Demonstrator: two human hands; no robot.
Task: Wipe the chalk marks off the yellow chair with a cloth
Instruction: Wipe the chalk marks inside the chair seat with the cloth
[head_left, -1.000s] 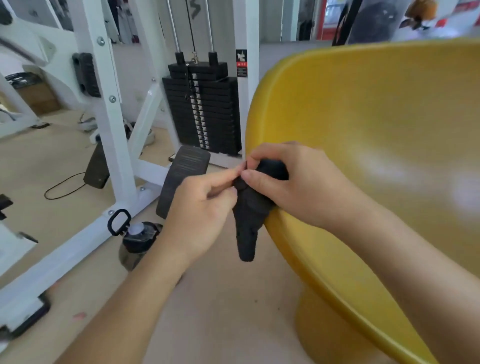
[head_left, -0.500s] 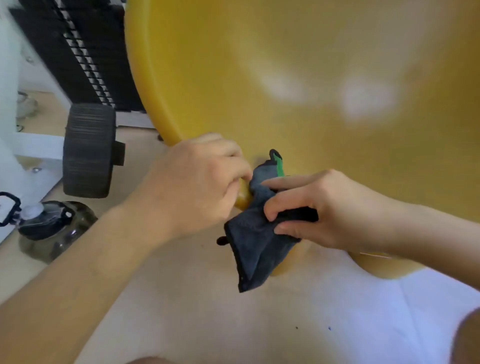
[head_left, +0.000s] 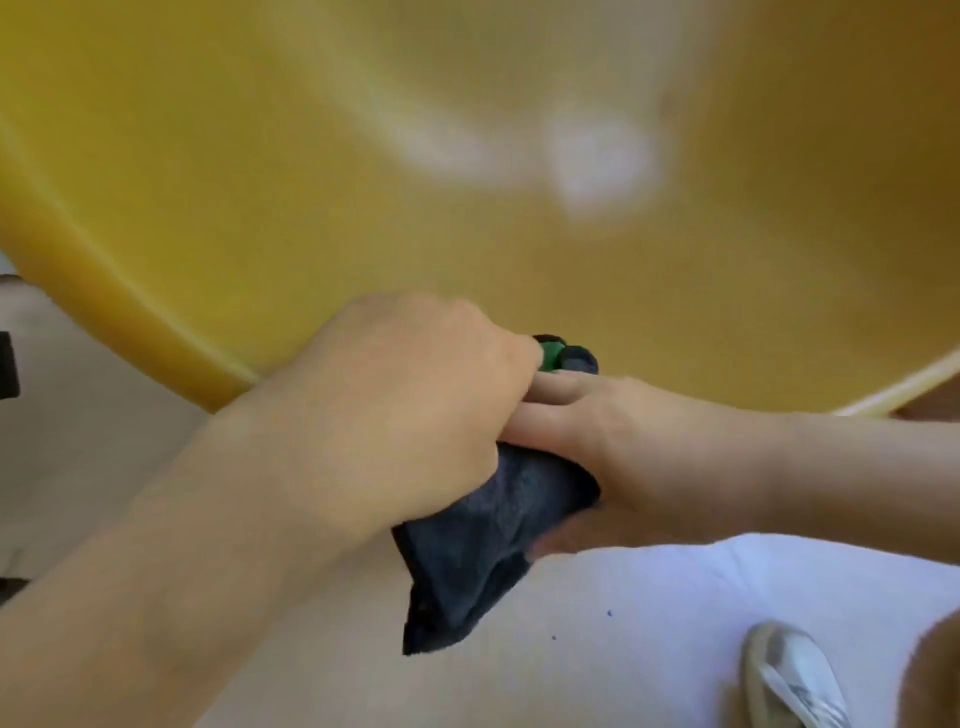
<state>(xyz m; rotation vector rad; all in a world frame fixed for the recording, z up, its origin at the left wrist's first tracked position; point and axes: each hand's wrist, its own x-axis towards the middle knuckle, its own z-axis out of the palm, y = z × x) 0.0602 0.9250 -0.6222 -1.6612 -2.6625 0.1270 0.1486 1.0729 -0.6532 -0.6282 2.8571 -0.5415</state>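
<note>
The yellow chair (head_left: 727, 291) fills the upper part of the head view, its rim curving down on the left. Two blurred white chalk marks (head_left: 597, 156) lie on its inner surface, above my hands. A dark grey cloth (head_left: 478, 545) with a green tag hangs at the chair's front edge. My left hand (head_left: 405, 405) is curled over the cloth's top, next to the tag. My right hand (head_left: 623, 447) holds the cloth from the right, fingers on top and thumb underneath; the left hand hides its fingertips.
Beige floor lies below and to the left of the chair, with a bright white patch at the lower right. A silver shoe (head_left: 789, 680) and part of a leg are at the bottom right. A dark object touches the left edge.
The view has dropped and closed in on the chair, so the weight machine and the bottle are out of sight. My hands have come together on the cloth, the left now overlapping the right's fingers.
</note>
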